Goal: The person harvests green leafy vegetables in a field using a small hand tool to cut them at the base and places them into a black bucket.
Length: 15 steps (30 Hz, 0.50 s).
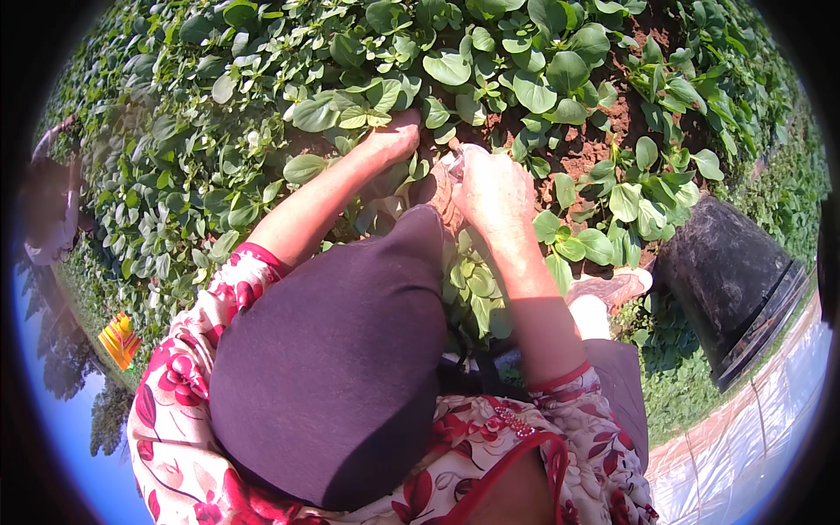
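Observation:
My left hand (399,136) reaches down among broad green leaves (367,111). Its fingers are hidden by the foliage, so whether they grip a stem cannot be seen. Close by on the right, my right hand (495,193) is closed around a small pale, shiny object (467,157), too blurred by glare to name. A brown shoe (445,200) shows between the two hands, just past my bent knee (420,226) in dark trousers. Leafy young plants (535,92) rise from reddish soil (581,161) around both hands.
An overturned black plastic bucket (722,282) lies at the right, beside my other shoe (613,285). Whitish plastic sheeting (755,420) covers ground beyond it. Another person (52,197) is at the far left, near a yellow-and-red object (120,341). Dense plants (164,131) fill the left side.

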Available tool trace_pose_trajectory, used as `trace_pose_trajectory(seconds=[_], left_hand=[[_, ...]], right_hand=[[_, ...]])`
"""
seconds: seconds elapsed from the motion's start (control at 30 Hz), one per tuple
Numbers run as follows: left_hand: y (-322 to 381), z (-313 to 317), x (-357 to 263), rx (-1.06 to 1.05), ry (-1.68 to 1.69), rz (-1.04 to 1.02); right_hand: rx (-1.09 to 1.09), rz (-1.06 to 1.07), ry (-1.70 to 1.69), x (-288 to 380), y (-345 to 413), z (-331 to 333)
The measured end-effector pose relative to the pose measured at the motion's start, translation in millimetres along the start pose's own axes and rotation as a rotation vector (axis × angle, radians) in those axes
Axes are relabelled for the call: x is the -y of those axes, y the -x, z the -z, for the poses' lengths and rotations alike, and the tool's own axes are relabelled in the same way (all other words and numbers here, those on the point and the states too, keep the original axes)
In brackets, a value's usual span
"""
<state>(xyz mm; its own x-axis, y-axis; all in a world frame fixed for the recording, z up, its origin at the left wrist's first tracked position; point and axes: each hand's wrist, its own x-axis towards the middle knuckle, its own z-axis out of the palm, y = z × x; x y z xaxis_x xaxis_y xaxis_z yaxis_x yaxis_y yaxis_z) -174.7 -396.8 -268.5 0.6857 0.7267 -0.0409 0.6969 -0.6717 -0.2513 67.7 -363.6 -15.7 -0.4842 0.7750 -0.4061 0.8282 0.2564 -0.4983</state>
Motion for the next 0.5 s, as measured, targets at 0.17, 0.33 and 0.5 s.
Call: trace_pose_trajectory(seconds=[0.17, 0.33, 0.5], left_hand=[[-16.8, 20.0, -10.4, -0.230, 0.460, 0.327], [-58.4, 167.4, 21.5, 0.585, 0.932, 0.777], [-73.6, 210.4, 39.4, 0.070, 0.996, 0.945]], right_hand=[[-0.011, 0.084, 0.048, -75.4, 5.6, -15.3], [-0.070, 0.115, 0.018, -69.9, 4.3, -9.2], [-0.222, 0.021, -0.043, -44.1, 15.6, -11.1]])
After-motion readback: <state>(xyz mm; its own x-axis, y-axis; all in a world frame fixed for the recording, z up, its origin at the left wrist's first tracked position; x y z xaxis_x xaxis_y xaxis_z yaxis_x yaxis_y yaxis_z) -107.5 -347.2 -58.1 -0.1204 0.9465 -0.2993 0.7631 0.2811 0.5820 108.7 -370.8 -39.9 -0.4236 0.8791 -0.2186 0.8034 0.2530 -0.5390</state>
